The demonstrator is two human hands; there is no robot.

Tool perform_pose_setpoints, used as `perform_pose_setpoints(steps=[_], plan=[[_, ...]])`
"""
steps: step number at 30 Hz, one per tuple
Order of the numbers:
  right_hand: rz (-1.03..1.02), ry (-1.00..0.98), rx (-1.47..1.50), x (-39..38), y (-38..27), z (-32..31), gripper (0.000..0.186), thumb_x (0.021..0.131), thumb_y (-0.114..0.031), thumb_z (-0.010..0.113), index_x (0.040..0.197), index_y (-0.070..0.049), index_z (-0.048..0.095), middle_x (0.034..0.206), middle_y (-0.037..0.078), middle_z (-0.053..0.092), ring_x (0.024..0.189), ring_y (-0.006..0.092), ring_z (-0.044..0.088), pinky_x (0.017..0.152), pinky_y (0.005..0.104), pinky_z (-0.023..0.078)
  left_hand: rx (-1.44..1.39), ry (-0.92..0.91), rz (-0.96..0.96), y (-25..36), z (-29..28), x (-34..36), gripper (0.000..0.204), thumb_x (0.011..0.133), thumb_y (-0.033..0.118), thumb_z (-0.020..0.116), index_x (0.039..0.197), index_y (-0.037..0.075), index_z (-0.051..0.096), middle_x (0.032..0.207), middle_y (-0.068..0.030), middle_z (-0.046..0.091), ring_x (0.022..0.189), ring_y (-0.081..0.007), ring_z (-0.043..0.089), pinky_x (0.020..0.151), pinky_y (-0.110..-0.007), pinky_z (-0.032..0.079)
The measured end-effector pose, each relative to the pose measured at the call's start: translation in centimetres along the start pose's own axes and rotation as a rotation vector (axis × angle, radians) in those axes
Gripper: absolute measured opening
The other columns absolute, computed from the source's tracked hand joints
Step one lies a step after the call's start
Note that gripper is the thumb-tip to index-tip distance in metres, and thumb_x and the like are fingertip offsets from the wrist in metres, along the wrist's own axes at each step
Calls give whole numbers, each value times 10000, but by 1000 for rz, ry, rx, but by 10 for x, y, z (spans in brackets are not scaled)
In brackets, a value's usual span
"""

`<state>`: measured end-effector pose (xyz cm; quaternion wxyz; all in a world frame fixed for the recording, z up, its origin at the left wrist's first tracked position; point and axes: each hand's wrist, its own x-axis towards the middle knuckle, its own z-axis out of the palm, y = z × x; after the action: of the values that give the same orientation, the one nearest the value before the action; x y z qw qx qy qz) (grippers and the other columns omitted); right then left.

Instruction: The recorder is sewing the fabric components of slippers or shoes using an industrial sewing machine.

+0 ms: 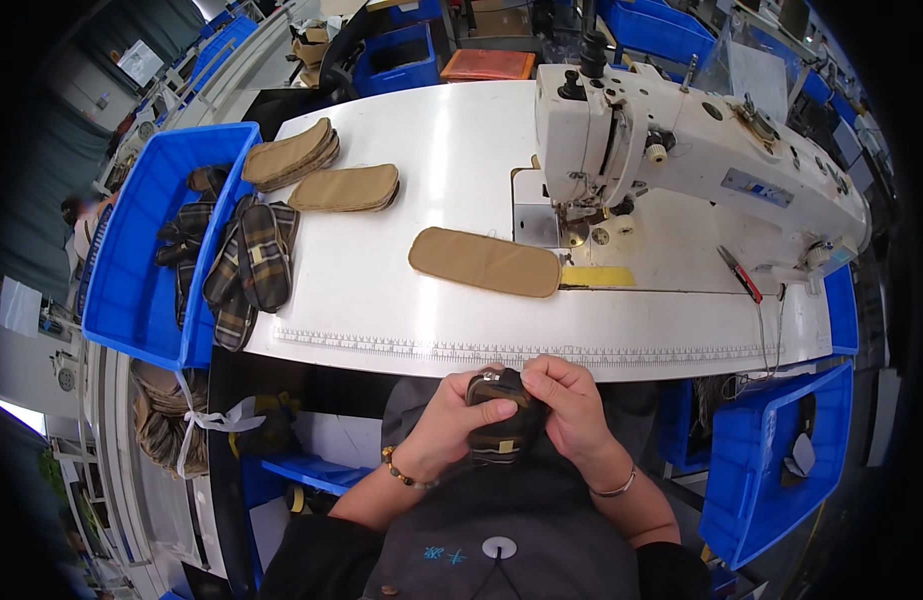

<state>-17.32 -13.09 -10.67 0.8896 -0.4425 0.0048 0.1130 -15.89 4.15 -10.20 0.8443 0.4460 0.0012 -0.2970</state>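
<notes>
So the plaid fabric piece (516, 420) is up in the air just off the near edge of the bench (361, 300), over the person's lap. Left hand (446, 422) is clamped around its side, thumb pressed on top, and the right hand (569, 408) looks to be pinching its upper right edge, though the fingertips are partly hidden. Nothing's under it but lap, so if both grips loosened I'd bet it drops there. Pulling unevenly could also twist the edge, imo.

Past that, a tan oval pad (484, 262) lies flat near the sewing machine (701, 150); a careless sleeve could shove it toward the needle area. The red-handled snips (743, 278) have loose thread (761, 335) hanging by them, easy to snag. Over left, the plaid pile (264, 255) leans against the blue bin (131, 310), and one bump might make it slide.
</notes>
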Motion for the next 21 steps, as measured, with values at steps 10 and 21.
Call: perform_pose_setpoints(steps=[10, 21], plan=[[45, -105, -34, -7, 1, -6, 196, 982, -153, 597, 825, -38, 617, 788, -54, 561, 741, 34, 450, 684, 199, 365, 102, -286, 100, -1, -16, 6, 101, 783, 12, 795, 807, 0, 697, 817, -3, 554, 731, -103, 530, 643, -257, 423], [106, -13, -92, -4, -7, -7, 208, 989, -190, 588, 836, -50, 605, 786, -57, 555, 744, 28, 448, 695, 202, 369, 46, 20, 28, -7, -8, 6, 183, 874, 159, 747, 916, -4, 677, 834, 21, 601, 772, -73, 579, 707, -226, 480]])
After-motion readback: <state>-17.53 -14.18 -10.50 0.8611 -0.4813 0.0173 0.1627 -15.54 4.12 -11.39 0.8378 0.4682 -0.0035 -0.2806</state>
